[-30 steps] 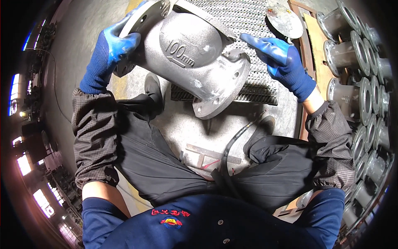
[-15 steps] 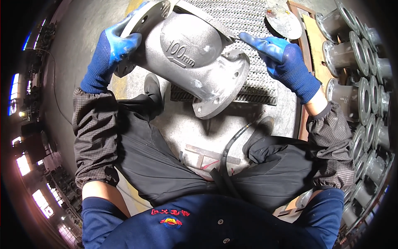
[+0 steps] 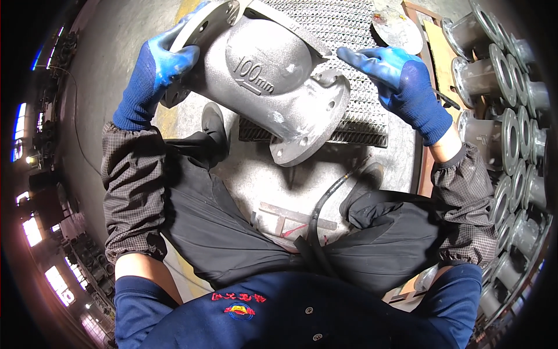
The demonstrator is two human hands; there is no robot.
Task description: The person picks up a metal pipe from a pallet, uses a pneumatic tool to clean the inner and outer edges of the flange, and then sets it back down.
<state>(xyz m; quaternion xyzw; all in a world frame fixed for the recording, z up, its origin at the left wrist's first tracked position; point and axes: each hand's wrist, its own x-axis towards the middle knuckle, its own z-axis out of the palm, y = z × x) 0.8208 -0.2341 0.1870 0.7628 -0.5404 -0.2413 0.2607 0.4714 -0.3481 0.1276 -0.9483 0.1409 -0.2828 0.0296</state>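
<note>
While the person sits with knees spread wide, their left hand [image 3: 170, 61], in a blue coated glove, is clamped on a grey cast-metal pipe body with flanged ends [image 3: 261, 61]. That grip takes hold at the far left flange, its thumb bent round on the near side. The pipe body hangs tilted across the far middle of the scene, one flange slanting down toward the right and the near side; raised marks and an arrow stand out on its bulging wall. Beneath it spreads a grey metal grating [image 3: 367, 129], though from where I stand I cannot tell whether the two touch.

To the right, the right hand [image 3: 395, 75], gloved to match, points its straight fingers left, the tips just beside the pipe body's far right flange. I cannot tell whether this grip is closed on anything; a thin dark rod [image 3: 447, 100] shows just beyond its wrist.

Far right of the grating sits a round pale disc [image 3: 401, 34]. Grey flanged pipe pieces [image 3: 491, 78] are stacked along the right side. Near, between the feet, a black hose [image 3: 314, 224] curves over the floor.
</note>
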